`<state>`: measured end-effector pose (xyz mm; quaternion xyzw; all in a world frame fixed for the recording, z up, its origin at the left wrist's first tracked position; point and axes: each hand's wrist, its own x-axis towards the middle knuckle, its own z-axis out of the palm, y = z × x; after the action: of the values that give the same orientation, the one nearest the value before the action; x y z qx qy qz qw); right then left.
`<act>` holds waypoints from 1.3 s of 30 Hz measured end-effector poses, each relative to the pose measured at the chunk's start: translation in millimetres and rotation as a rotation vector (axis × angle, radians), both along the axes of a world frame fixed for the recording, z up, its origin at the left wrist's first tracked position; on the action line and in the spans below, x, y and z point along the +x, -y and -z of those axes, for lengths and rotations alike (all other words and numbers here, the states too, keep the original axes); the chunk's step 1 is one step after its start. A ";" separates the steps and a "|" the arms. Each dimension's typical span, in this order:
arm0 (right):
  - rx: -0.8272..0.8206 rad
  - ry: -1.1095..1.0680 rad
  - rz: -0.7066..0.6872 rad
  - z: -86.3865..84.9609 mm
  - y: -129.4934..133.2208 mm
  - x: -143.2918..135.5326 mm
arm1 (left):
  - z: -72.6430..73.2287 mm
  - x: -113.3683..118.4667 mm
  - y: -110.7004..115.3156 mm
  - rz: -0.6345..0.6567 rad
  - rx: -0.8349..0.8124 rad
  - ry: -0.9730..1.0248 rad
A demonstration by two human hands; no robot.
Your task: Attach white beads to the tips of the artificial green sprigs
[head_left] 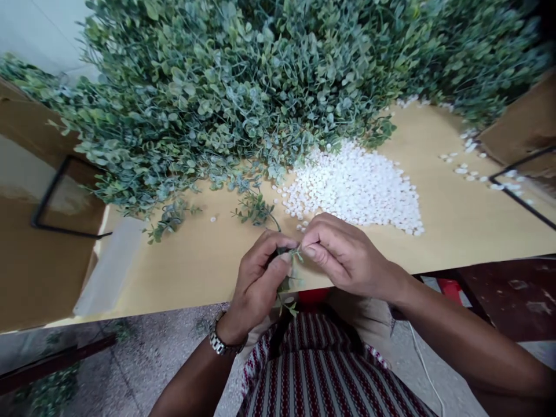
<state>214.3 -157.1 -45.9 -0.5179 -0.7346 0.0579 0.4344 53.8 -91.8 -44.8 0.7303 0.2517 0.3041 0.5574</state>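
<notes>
Near the table's front edge, my left hand [263, 281] pinches a green leafy stem [255, 208] between thumb and fingers; leaves stick out above and below the hand. My right hand [343, 252] is closed just to the right, its thumb and forefinger pressed together at the stem's small leaves. Whatever sits between those right fingertips is too small to make out. Beyond my right hand lies a heap of small white pieces [356, 185]. A large pile of green artificial foliage [243, 87] spreads behind it.
Cardboard [43, 255] with a black metal bar [41, 202] stands at the left, and more cardboard [521, 127] at the right. A translucent strip [110, 266] lies on the wooden table [186, 272]. Loose white pieces are scattered at the right.
</notes>
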 end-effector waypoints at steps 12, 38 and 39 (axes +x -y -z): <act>0.194 0.232 -0.040 6.7 15.7 2.7 | 1.0 6.7 9.1 0.136 -0.043 0.048; -0.196 -0.140 0.132 6.9 3.2 20.1 | 4.9 13.2 3.0 -0.082 -0.581 0.238; -0.221 -0.351 0.080 4.6 5.5 17.7 | 4.8 14.3 3.4 -0.077 -0.582 0.240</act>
<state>232.0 -162.6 -50.5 -0.5731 -0.6159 0.2102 0.4980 68.1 -95.2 -49.5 0.4891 0.2878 0.3242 0.7569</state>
